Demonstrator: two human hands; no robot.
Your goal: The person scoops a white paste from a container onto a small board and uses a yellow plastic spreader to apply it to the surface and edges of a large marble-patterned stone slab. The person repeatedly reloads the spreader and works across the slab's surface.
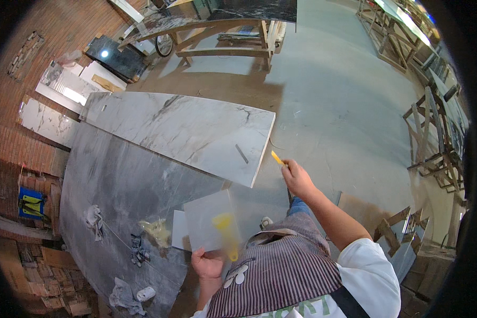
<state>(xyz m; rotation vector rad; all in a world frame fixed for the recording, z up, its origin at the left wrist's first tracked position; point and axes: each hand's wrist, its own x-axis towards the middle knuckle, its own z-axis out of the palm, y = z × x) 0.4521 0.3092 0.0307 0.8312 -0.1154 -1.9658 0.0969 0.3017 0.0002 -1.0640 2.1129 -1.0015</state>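
My right hand (298, 179) is closed round a narrow yellow stick-like tool (276, 158), held just off the right end of a long white marble-patterned slab (185, 124). The tool's exact kind does not show. Low in the middle, my left hand (208, 264) grips the near edge of a pale grey square board (199, 212), thumb at its edge and the other fingers mostly hidden. A blurred yellow spatula-like tool (225, 225) with a hole in its handle appears over this board's right part. On the slab lies a thin grey strip (241, 153).
The slab lies by a large dusty grey tabletop (122, 175), which bears a crumpled plastic bag (156, 232), rags (123, 296) and a white roll (146, 293). Wooden trestles (222, 52) stand at the back and right. More slabs (47, 121) lean at the brick wall.
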